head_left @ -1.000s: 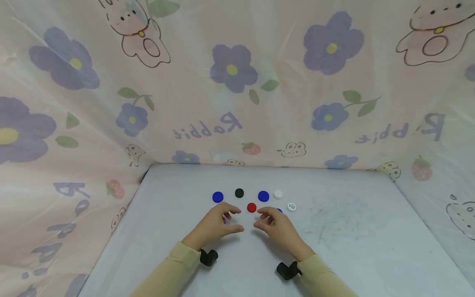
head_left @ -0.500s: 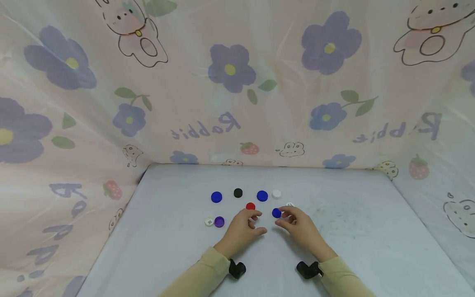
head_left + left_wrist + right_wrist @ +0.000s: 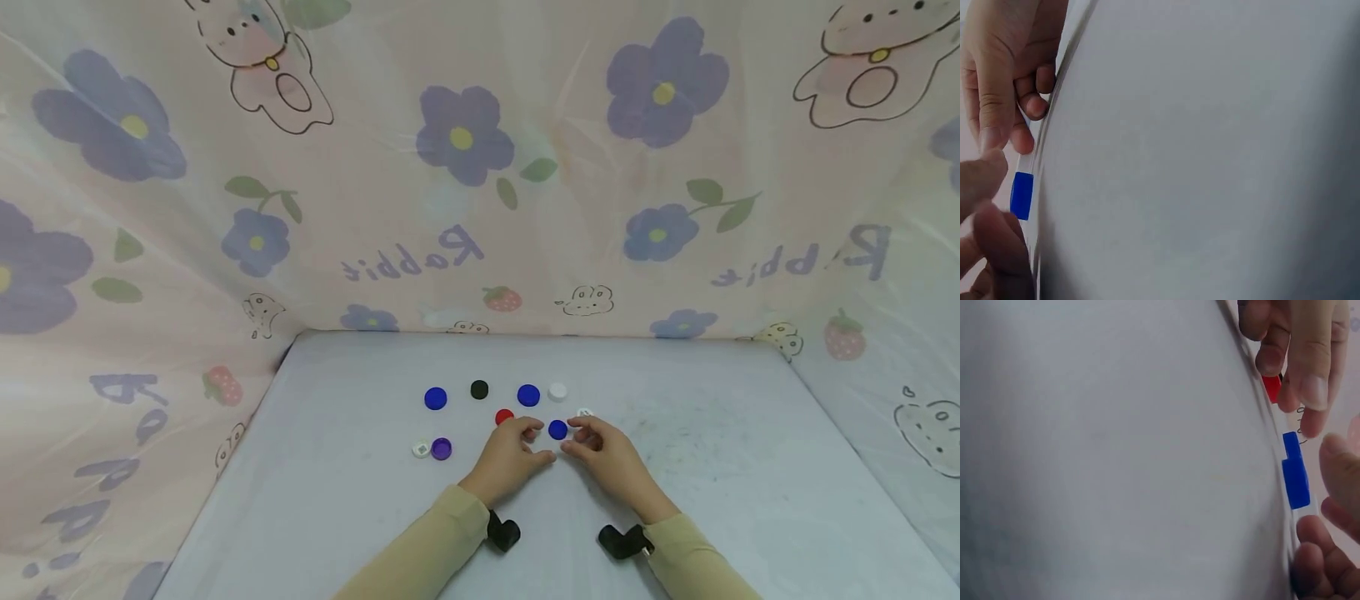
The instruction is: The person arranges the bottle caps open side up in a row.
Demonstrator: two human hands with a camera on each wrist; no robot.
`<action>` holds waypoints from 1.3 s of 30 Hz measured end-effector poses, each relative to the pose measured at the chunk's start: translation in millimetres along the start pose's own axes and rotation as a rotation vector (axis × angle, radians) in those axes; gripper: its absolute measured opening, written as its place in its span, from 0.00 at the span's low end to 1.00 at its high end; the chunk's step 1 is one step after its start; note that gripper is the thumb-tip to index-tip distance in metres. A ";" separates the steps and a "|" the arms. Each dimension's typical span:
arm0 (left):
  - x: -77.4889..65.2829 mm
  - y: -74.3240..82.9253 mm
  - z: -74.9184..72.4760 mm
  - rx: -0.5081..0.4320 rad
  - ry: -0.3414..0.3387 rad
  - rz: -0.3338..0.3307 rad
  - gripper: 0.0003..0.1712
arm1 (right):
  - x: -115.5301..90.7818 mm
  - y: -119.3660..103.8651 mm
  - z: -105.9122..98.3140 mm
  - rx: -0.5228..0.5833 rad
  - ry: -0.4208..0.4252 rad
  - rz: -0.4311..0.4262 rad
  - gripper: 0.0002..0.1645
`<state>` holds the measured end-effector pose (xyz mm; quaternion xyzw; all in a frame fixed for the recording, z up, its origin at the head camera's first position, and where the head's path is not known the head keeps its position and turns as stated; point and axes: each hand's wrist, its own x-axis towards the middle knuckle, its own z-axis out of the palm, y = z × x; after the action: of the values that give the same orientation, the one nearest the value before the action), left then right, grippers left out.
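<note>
A small blue cap (image 3: 557, 430) lies flat on the table between my two hands, and its side (image 3: 1022, 195) shows in the left wrist view. On its left is my left hand (image 3: 507, 457), thumb and forefinger apart, fingertips short of the cap. My right hand (image 3: 613, 458) faces it from the other side, fingers bent and holding nothing. Behind the left hand's fingers a red cap (image 3: 504, 416) is partly hidden. A white cap with a printed mark (image 3: 585, 412) is mostly covered by the right hand.
Farther back lie a blue cap (image 3: 435, 398), a black cap (image 3: 479, 389), another blue cap (image 3: 528, 395) and a plain white cap (image 3: 557, 392). At left, a purple cap (image 3: 441, 448) sits beside a white marked cap (image 3: 422, 449). A patterned curtain (image 3: 465, 208) encloses the table (image 3: 315, 517).
My left hand has moved right, uncovering the purple cap and the white one beside it. My right hand has shifted right, revealing the small blue cap and covering most of the marked white one.
</note>
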<state>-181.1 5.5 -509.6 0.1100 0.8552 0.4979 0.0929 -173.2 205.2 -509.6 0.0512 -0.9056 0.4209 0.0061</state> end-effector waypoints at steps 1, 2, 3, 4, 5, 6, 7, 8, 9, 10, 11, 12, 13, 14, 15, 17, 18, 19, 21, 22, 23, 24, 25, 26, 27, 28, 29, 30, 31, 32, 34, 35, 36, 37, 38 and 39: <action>1.8 0.2 0.3 -0.010 -0.012 -0.002 0.30 | 0.7 1.4 0.6 -0.001 0.000 0.000 0.24; 3.7 -0.1 0.7 -0.021 -0.025 -0.006 0.30 | 1.3 2.6 1.2 0.000 0.001 0.000 0.24; 5.5 -0.4 1.0 -0.031 -0.038 -0.017 0.31 | 2.1 3.9 1.7 0.000 0.002 0.001 0.23; 7.4 -1.1 1.2 -0.039 -0.049 -0.027 0.31 | 2.6 4.9 2.3 -0.002 0.002 0.001 0.23; 9.0 -1.5 0.9 -0.042 -0.059 -0.038 0.32 | 3.3 5.8 2.8 -0.004 0.004 0.001 0.23; 10.8 -2.1 0.7 -0.027 -0.060 -0.038 0.32 | 3.8 6.3 3.1 -0.004 0.006 0.001 0.22; 12.2 -2.9 0.3 -0.010 -0.060 -0.039 0.32 | 4.3 6.9 3.4 -0.007 0.007 -0.009 0.23; 13.3 -3.5 -0.3 0.008 -0.059 -0.038 0.31 | 4.7 7.1 3.8 -0.006 0.006 -0.007 0.22; 14.1 -3.7 -1.1 0.024 -0.057 -0.038 0.31 | 5.2 7.4 4.0 -0.009 0.004 -0.008 0.22; 14.7 -3.9 -2.1 0.040 -0.053 -0.032 0.30 | 5.7 7.2 4.2 -0.007 0.003 -0.010 0.23; 15.1 -4.2 -3.0 0.054 -0.051 -0.027 0.30 | 6.2 6.9 4.3 -0.009 0.001 -0.011 0.23; 15.4 -4.3 -3.6 0.062 -0.048 -0.022 0.30 | 6.7 6.6 4.3 -0.008 -0.001 -0.014 0.23; 15.5 -4.5 -4.1 0.063 -0.050 -0.022 0.30 | 7.4 6.3 4.3 -0.009 -0.005 -0.016 0.23; 15.6 -4.5 -4.5 0.062 -0.051 -0.023 0.29 | 8.1 5.9 4.4 -0.008 -0.008 -0.011 0.23; 15.8 -4.7 -4.5 0.063 -0.051 -0.024 0.29 | 8.6 5.9 4.3 -0.011 -0.010 -0.018 0.23; 16.2 -5.4 -3.9 0.069 -0.052 -0.026 0.29 | 9.5 5.5 4.2 -0.006 -0.012 -0.018 0.21; 16.5 -5.6 -3.3 0.074 -0.050 -0.026 0.28 | 9.8 5.4 4.1 -0.003 -0.013 -0.019 0.21; 16.9 -5.7 -2.6 0.079 -0.049 -0.028 0.27 | 9.9 5.0 3.9 -0.002 -0.014 -0.016 0.20; 17.5 -5.6 -1.2 0.084 -0.044 -0.034 0.26 | 9.8 4.3 3.6 -0.001 -0.013 -0.013 0.19; 17.5 -5.2 -0.7 0.083 -0.042 -0.039 0.25 | 9.7 3.4 3.4 0.003 -0.014 -0.002 0.18; 17.6 -4.7 -0.2 0.080 -0.040 -0.045 0.25 | 9.5 2.9 3.4 0.005 -0.015 0.005 0.17; 17.5 -4.0 0.1 0.075 -0.038 -0.051 0.24 | 9.2 2.1 3.5 0.005 -0.017 0.010 0.17; 17.4 -3.4 0.3 0.072 -0.037 -0.058 0.23 | 8.8 1.4 3.6 0.003 -0.022 0.018 0.17; 17.2 -2.9 0.5 0.071 -0.036 -0.064 0.23 | 8.3 0.6 3.8 0.000 -0.026 0.025 0.16; 16.9 -2.4 0.6 0.071 -0.035 -0.068 0.22 | 7.8 -0.5 4.1 -0.003 -0.030 0.035 0.16; 16.5 -2.0 0.8 0.070 -0.034 -0.073 0.22 | 7.3 -1.1 4.4 -0.007 -0.034 0.041 0.16; 16.3 -1.8 1.1 0.069 -0.034 -0.077 0.21 | 6.8 -1.5 4.5 -0.011 -0.036 0.046 0.16; 16.0 -1.6 1.4 0.068 -0.034 -0.079 0.21 | 6.1 -2.2 4.6 -0.015 -0.037 0.049 0.16; 15.9 -1.5 1.6 0.070 -0.033 -0.081 0.20 | 5.5 -2.4 4.7 -0.019 -0.039 0.053 0.15; 15.8 -1.3 1.9 0.070 -0.033 -0.083 0.19 | 5.1 -2.6 4.9 -0.020 -0.039 0.058 0.14; 15.8 -1.1 2.5 0.069 -0.033 -0.086 0.18 | 4.5 -2.1 5.6 -0.024 -0.037 0.064 0.13; 15.9 -1.0 2.8 0.070 -0.033 -0.086 0.17 | 4.0 -2.1 5.8 -0.026 -0.036 0.066 0.12; 16.0 -0.8 3.0 0.072 -0.033 -0.087 0.16 | 3.6 -2.0 6.3 -0.028 -0.036 0.069 0.11; 16.2 -0.8 3.3 0.075 -0.033 -0.086 0.15 | 3.5 -1.8 6.8 -0.031 -0.036 0.071 0.11; 16.3 -0.9 3.5 0.075 -0.034 -0.086 0.15 | 3.1 -1.8 7.1 -0.034 -0.034 0.072 0.10; 16.3 -1.1 3.8 0.077 -0.035 -0.085 0.15 | 2.7 -1.8 7.3 -0.036 -0.032 0.072 0.10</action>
<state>-195.8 12.7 -513.2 0.0855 0.8759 0.4583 0.1245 -175.5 198.3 -512.8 0.0253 -0.9142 0.4038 -0.0227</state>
